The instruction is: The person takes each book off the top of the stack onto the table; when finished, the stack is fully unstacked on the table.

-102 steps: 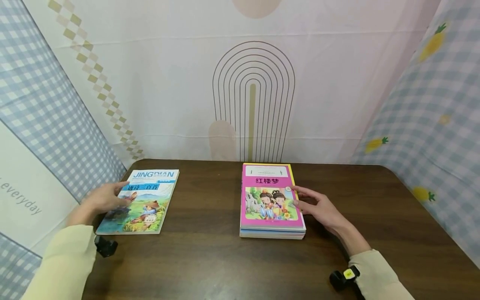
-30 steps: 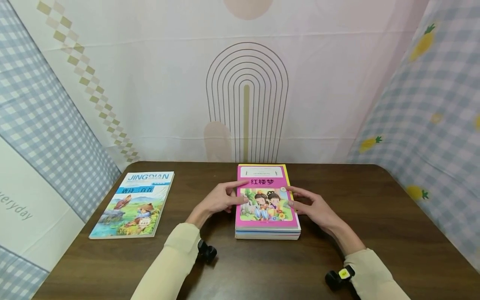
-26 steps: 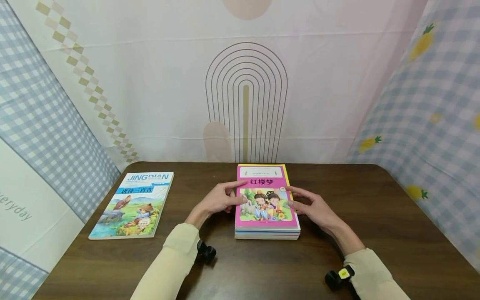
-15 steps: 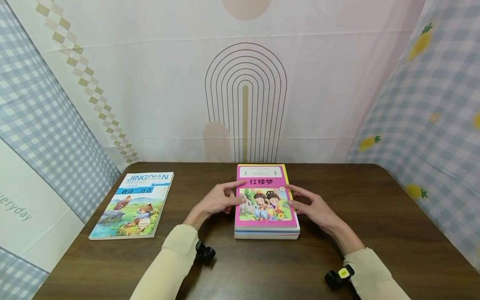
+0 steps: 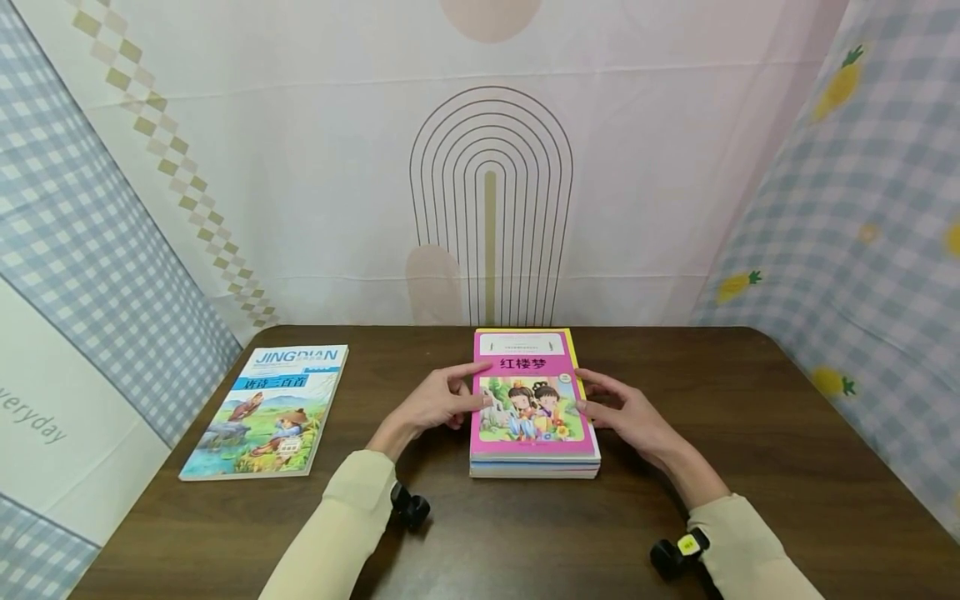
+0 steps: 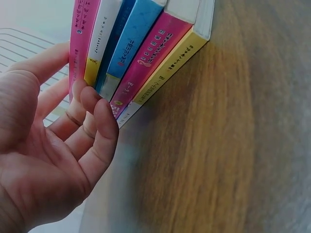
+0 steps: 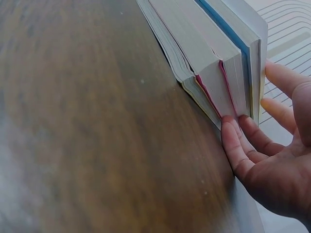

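1. On the brown table, toward its far edge: see a stack of books, lying flat under a pink top cover, well apart from a blue-and-white book off to the left
2. Clamped on the stack from opposite sides with left hand and right hand, forefingers and thumbs up by the top book, lower fingers bent against the sides; cannot tell how hard
3. Probably fairly heavy taken all together, light one by one; likely stiff along the spines, softer and more yielding along the page edges
4. Likely slippery, cover on cover, judging by the sheen, so apt to shear if squeezed unevenly; hardly fragile, apart from corners and thin covers that may crease
5. Best gripped low on both long sides, level with each other, with fingertips reaching down to the bottom book
6. Hidden under the top book: lower covers, except for a yellow strip peeking out; hard to count exactly, and impossible to tell whether held from underneath
7. Cut off in both wrist views at the upper border; too small or blurred to read in much of the spine lettering
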Action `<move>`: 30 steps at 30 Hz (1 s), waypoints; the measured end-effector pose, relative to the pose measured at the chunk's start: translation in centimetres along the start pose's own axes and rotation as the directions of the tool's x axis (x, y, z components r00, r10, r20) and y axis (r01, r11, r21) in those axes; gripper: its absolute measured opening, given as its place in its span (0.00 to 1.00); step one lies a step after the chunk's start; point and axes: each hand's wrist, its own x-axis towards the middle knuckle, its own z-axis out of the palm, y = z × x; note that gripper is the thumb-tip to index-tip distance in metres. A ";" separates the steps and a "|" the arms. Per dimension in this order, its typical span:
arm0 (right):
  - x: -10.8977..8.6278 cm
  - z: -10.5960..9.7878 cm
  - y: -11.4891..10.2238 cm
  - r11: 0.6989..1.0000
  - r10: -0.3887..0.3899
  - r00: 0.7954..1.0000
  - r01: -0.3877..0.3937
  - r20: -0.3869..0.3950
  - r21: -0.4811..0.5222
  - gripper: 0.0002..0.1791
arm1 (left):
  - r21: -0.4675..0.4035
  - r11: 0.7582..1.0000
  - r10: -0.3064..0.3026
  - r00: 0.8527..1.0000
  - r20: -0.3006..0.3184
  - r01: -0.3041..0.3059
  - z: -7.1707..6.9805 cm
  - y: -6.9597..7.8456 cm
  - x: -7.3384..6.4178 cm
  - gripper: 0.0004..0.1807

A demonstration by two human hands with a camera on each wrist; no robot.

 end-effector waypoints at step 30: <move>-0.2 -0.2 0.2 0.996 0.016 0.999 -0.013 0.039 -0.089 0.35 | -0.018 1.000 0.017 0.992 0.124 -0.015 -1.3 -0.4 -1.3 0.39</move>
